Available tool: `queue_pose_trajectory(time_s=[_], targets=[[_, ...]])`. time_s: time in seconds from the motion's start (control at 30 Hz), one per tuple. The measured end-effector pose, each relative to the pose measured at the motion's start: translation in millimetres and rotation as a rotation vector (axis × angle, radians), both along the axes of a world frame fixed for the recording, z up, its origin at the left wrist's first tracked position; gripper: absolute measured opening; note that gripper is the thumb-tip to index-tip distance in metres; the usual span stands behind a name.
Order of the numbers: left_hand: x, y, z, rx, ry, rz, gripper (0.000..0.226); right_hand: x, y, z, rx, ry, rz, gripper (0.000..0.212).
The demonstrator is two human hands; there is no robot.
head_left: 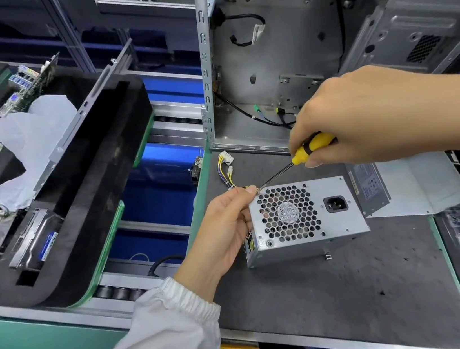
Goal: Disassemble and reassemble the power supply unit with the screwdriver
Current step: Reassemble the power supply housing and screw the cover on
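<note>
The left hand [224, 228] grips the power supply unit [303, 220] at its upper-left corner; the right hand [362, 114] clasps the screwdriver [308, 150] above it. Its tip meets that corner.

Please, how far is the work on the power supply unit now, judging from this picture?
Done: the power supply unit is out of the open computer case and lies on the grey mat.

In hand: the left hand steadies its upper left corner while the right hand holds the screwdriver, tip at that corner.

Left: its housing looks closed, so opening and reassembly probably remain.
</note>
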State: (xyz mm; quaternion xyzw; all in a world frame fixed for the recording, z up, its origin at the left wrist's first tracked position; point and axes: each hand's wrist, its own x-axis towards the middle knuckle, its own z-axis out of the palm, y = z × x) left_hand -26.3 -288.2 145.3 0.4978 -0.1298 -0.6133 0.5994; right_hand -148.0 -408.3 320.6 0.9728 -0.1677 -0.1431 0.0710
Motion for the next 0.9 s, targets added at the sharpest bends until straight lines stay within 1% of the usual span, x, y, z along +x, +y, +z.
queue_pose_trajectory(time_s=[0.1, 0.23, 0.47, 0.77, 0.9], targets=[[0, 1, 0, 0.007, 0.004, 0.006, 0.041, 2, -2, -2, -0.009, 0.026, -0.007, 0.020], [-1, 2, 0, 0.007, -0.012, -0.012, 0.038, 2, -6, 0, 0.101, 0.041, -0.053, 0.022], [0, 1, 3, 0.005, -0.001, 0.000, 0.046, 1, -7, 2, 0.094, 0.026, -0.046, 0.024], [0, 1, 4, -0.001, 0.006, 0.010, 0.046, 5, -7, 3, 0.123, 0.006, -0.017, 0.021], [-1, 2, 5, -0.002, 0.021, 0.010, 0.047, 5, -12, 2, 0.167, 0.037, -0.048, 0.020]])
